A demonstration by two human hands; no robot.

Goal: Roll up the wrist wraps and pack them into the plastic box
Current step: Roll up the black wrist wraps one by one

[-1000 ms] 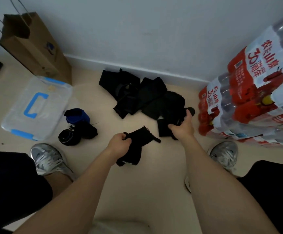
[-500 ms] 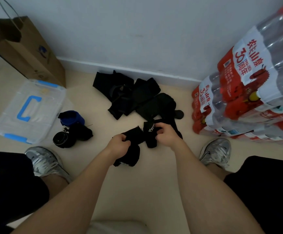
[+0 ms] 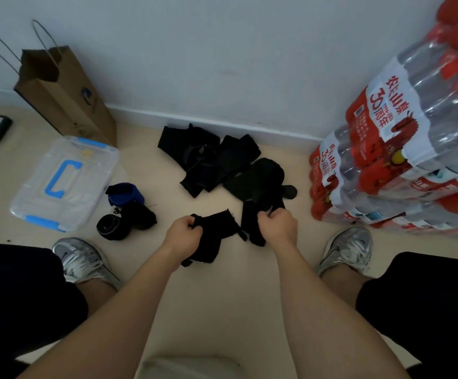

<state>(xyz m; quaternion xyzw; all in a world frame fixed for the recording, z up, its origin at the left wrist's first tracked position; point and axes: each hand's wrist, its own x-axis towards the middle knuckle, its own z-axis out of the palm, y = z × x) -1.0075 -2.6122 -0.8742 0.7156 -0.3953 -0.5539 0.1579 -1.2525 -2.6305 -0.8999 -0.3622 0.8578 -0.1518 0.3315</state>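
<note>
Head view:
- A loose pile of black wraps [image 3: 222, 165] lies on the floor [image 3: 222, 310] close to the wall's skirting; every place below is given from this pile.
- Just in front of the pile, on the person's side, the left hand [image 3: 184, 236] has its fingers curled round one end of a black wrist wrap [image 3: 218, 231]. The wrap's far end spreads flat toward the pile and its near end hangs below the hand.
- To the right of that wrap and touching the pile's near edge, the right hand [image 3: 278, 227] is closed, pinching a black strip [image 3: 252, 228] that runs down from the pile. The strip meets the wrist wrap's edge; I cannot tell whether they are one piece.
- Left of the pile, well apart, sits the clear plastic box [image 3: 85, 170] with its lid on, blue handle and blue latches.
- Between the box and the pile lie a blue rolled wrap [image 3: 125, 194], a black rolled wrap [image 3: 111, 227] and a black bundle [image 3: 140, 217], touching one another beside the box's corner.
- Behind the box, far left of the pile, a brown paper bag [image 3: 66, 97] stands against the wall.
- Right of the pile are stacked packs of bottled water [image 3: 400, 149] with red labels.
- Grey trainers flank the hands: a left shoe [image 3: 82, 258] and a right shoe [image 3: 348, 247].
</note>
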